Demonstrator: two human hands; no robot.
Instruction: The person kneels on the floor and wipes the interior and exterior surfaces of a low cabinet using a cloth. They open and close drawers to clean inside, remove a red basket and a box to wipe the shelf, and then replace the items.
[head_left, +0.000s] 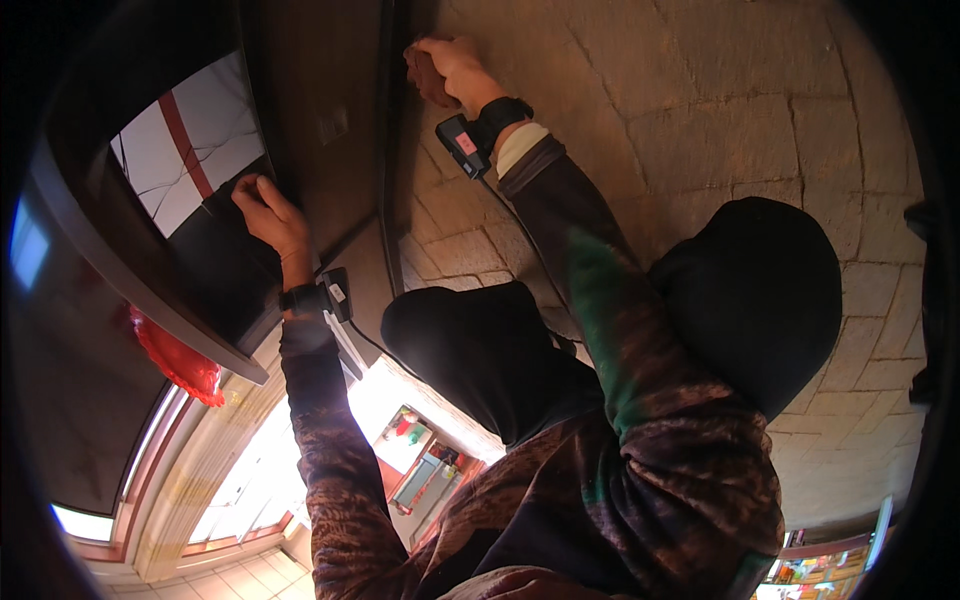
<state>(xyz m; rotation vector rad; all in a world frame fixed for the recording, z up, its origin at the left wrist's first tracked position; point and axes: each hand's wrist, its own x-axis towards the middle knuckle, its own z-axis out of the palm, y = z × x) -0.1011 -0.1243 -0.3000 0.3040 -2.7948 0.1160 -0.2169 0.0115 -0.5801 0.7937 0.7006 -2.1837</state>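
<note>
My right hand (459, 69) holds a crumpled reddish-brown cloth (429, 75) by the lower edge of a dark cabinet (322, 67), just over the stone-patterned floor. My left hand (274, 217) is beside a glossy black panel (225, 262) of the cabinet, with its fingers curled; whether they grip anything is not clear. Each wrist wears a black strap with a small cabled box. My two knees, in black trousers, are bent between the arms and to the right.
A curved grey-brown ledge (124, 259) runs along the left, with a red scalloped-edged object (176, 360) beside it. Beyond are a large dark panel (67, 375), a pale curtain (202, 457) and bright windows. Patterned floor (712, 127) extends to the right; colourful items (817, 570) are at lower right.
</note>
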